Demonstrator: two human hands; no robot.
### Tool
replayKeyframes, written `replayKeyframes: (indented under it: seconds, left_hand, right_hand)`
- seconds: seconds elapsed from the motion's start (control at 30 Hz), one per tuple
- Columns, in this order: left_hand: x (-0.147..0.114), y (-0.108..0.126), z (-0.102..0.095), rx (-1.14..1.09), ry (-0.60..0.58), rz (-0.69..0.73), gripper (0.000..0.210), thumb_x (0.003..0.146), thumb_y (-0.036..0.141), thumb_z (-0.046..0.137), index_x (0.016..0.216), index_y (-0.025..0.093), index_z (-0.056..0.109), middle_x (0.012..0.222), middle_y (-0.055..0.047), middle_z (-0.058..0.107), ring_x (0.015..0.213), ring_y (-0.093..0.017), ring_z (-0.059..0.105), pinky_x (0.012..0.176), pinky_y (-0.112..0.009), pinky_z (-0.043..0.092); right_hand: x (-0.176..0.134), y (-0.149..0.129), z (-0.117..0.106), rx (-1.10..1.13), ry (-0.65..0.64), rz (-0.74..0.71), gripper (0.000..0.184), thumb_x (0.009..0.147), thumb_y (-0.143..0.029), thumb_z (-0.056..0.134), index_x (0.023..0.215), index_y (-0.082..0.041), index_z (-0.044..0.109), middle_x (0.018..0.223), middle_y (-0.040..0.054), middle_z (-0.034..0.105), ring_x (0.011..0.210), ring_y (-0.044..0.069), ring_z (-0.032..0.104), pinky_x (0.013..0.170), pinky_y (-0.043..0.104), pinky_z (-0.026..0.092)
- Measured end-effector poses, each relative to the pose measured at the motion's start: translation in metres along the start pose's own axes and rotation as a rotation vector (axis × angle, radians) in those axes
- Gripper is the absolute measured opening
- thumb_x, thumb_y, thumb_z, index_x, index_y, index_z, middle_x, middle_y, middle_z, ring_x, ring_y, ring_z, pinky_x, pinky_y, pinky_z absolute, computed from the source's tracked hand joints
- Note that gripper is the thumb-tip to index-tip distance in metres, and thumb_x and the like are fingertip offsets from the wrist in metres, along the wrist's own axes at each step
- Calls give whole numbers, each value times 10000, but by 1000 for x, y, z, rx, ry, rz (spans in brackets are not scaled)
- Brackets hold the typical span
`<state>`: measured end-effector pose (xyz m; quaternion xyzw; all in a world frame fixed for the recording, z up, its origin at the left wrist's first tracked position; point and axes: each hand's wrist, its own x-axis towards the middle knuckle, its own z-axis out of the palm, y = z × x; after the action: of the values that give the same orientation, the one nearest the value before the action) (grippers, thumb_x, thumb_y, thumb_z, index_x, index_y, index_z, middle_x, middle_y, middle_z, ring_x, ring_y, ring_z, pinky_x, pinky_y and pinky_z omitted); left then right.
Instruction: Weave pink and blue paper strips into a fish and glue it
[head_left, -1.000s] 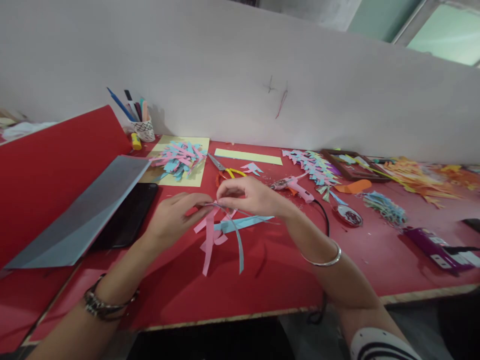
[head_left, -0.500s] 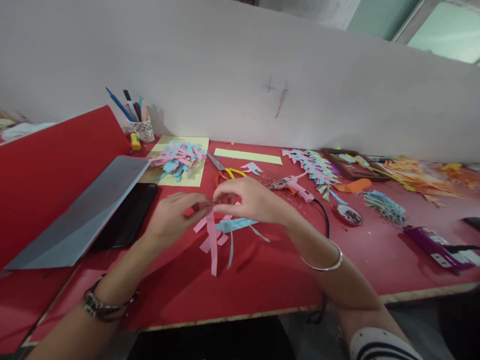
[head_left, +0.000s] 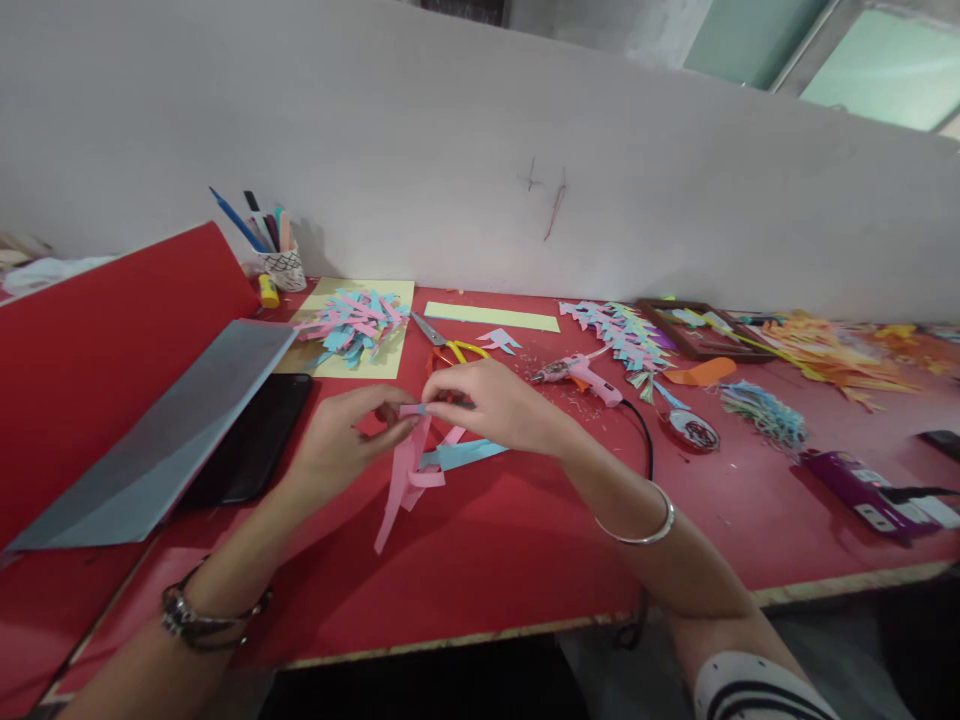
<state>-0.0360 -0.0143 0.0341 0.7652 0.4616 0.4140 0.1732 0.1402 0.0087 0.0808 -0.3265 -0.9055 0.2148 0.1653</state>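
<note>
- Pink paper with a blue end makes up one strip point(head_left: 409, 410), up between both hands, above the middle of the red table point(head_left: 525, 570).
- One left hand point(head_left: 337, 435) grips the strip's left end between thumb and fingers.
- One right hand point(head_left: 504, 405) pinches its blue end; the two sets of fingertips are just beside each other.
- Several pink tails point(head_left: 390, 505) show below; fingers cover the join, so I cannot tell which belong to the strip.
- One blue strip point(head_left: 469, 455) lies beneath the right hand.
- One pair of scissors point(head_left: 449, 347) lies beyond the hands, near one folded piece point(head_left: 501, 341).
- One glue gun point(head_left: 596, 380) lies right of the scissors.
- One heap point(head_left: 356, 322) of pink and blue cuttings, too many to count, rests on one yellow sheet point(head_left: 375, 367).
- One cup point(head_left: 285, 270) holds several pens point(head_left: 238, 220), with one glue stick point(head_left: 268, 292) beside it.
</note>
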Motion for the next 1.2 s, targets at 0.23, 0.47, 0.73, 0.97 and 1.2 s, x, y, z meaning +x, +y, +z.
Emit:
replayKeyframes:
  seconds: [0.23, 0.47, 0.73, 0.97, 1.2]
  left_hand:
    - [1, 1, 1, -70, -53, -22, 176, 713, 345, 492, 604, 207, 481, 543, 31, 492, 510, -114, 446, 508, -227, 393]
    - [1, 0, 1, -65, -139, -24, 247, 723, 352, 475, 537, 202, 412, 542, 34, 448, 509, -111, 424, 505, -235, 379]
    - [1, -5, 2, -88, -239, -25, 199, 727, 358, 483, 696, 168, 532, 608, 11, 519, 544, -119, 458, 518, -233, 384]
    - [1, -7, 3, -39, -175, 1, 286, 781, 370, 416, 622, 168, 542, 577, 3, 560, 538, -119, 490, 522, -225, 378]
    - [1, -8, 4, -84, -163, -12, 234, 743, 335, 459, 623, 174, 581, 593, -13, 618, 538, -123, 518, 518, -222, 396]
  right_hand:
    - [-1, 1, 1, 58, 53, 29, 145, 819, -210, 453, 739, -156, 562, 690, -5, 569, 609, 81, 469, 598, 212, 306]
    - [1, 5, 2, 111, 55, 40, 149, 813, -212, 462, 704, -153, 543, 631, -24, 532, 567, 70, 420, 577, 204, 293]
    - [0, 1, 4, 76, -27, 95, 143, 812, -206, 456, 710, -151, 540, 644, -18, 535, 582, 78, 441, 578, 217, 280]
    - [2, -2, 6, 35, -80, 120, 145, 820, -225, 468, 738, -155, 564, 613, -17, 551, 576, 83, 466, 558, 226, 272]
    - [1, 3, 5, 68, -69, 104, 154, 817, -230, 474, 728, -151, 572, 646, -14, 563, 588, 78, 468, 577, 221, 289]
